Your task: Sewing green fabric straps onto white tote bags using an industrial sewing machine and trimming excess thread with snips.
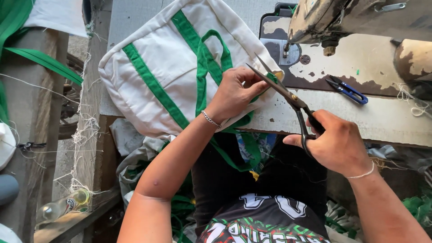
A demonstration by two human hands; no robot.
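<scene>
A white cloth bag (166, 67) with green straps lies across the near-left part of the sewing table (382, 119), its body hanging partly past the table's left edge. The left hand (234, 94) presses down on the bag's lower right corner, fingers curled and pinching the fabric edge where a green strap (204, 67) ends. A thin bracelet circles that wrist.

The right hand (339, 144) is closed around the dark handles of a large pair of scissors (288, 96), fingers through the loops. The blades stand open, their tips pointing up and left, and they cross just over the fabric corner that the left hand pinches. A thin bracelet sits on this wrist as well.

Farther back on the table, to the right of the bag, stands a worn sewing machine (351, 22). A small blue thread snipper (346, 90) lies on the table just in front of the machine, apart from both hands. Below the table's front edge hang more green straps and pieces of white cloth (135, 157). Left of the table, well apart from the bag, a small clear bottle (63, 207) lies on a wooden ledge.
</scene>
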